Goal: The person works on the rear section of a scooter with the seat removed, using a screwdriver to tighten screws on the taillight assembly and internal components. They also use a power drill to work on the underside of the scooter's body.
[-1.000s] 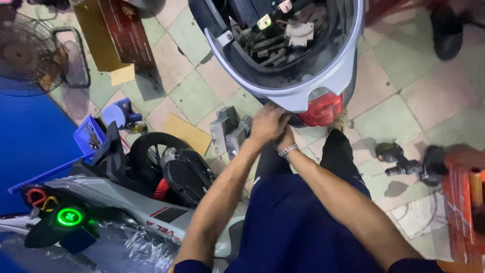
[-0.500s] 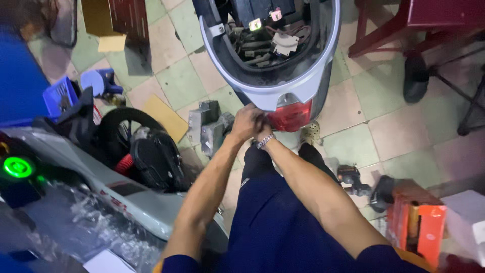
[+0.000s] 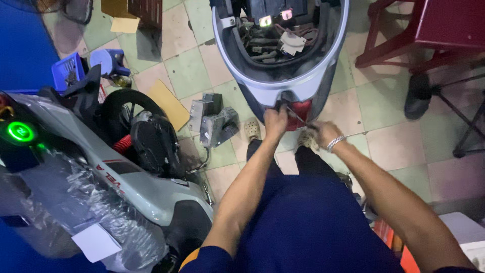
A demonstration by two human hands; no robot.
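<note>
At the centre of the frame we clamp our left hand (image 3: 276,123) on the rear edge of the grey scooter body (image 3: 323,76), beside its red tail light (image 3: 301,110). Just right, our right hand (image 3: 325,133) closes its grip on a thin tool (image 3: 297,116) angled up to that light.

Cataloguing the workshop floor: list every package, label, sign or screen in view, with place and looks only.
Cardboard box: top left, brown, flaps open.
Flat cardboard sheet: on the tiles beside the black wheel, tan.
White tag: on the plastic-wrapped scooter, lower left, blank rectangle.
Round green lit display: far left.
Orange carton: lower right, partly hidden.
</note>
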